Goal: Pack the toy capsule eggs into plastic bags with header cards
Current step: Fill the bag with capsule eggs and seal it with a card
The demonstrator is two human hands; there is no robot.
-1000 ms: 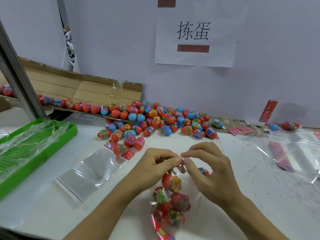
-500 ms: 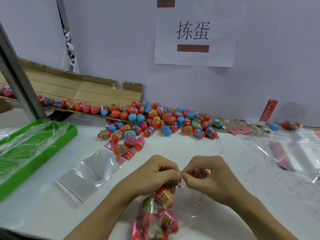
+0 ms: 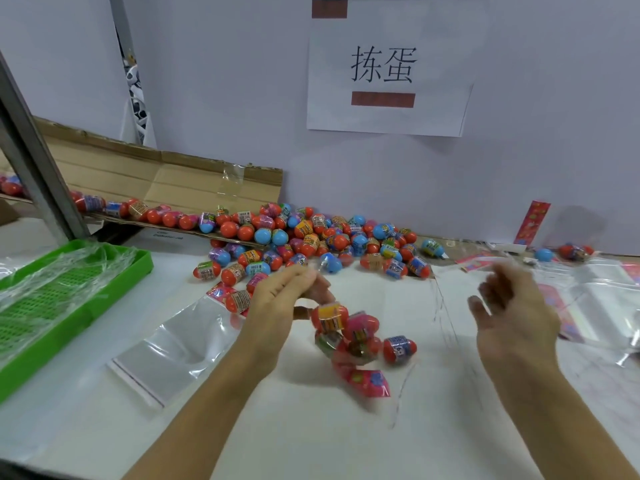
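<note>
Left hand point(image 3: 282, 299) pinching the top of a filled bag point(image 3: 349, 344), fingers curled round the clear plastic, bag hanging tilted above the white table point(image 3: 311, 427). Inside the bag: several capsule eggs, red, pink and one orange-labelled, with a pink header card point(image 3: 369, 381) at the low end. Right hand point(image 3: 512, 313) apart to the right, fingers spread and relaxed, holding nothing; blurred, so exact finger pose hard to read. Just left of the left hand, flat on the table, an empty clear bag point(image 3: 169, 348) with one red egg point(image 3: 238, 301) at its far end beside a pink card. Beyond, against the wall, a heap of loose eggs point(image 3: 311, 237), red, blue and purple, spilling from a flattened cardboard box point(image 3: 166, 181). Far left, a green tray point(image 3: 69, 296) draped in clear film. To the right, more clear bags point(image 3: 595, 299) with pink cards, and a red card strip point(image 3: 531, 223) leaning on the wall. Above, a paper sign point(image 3: 384, 67) with two characters.
</note>
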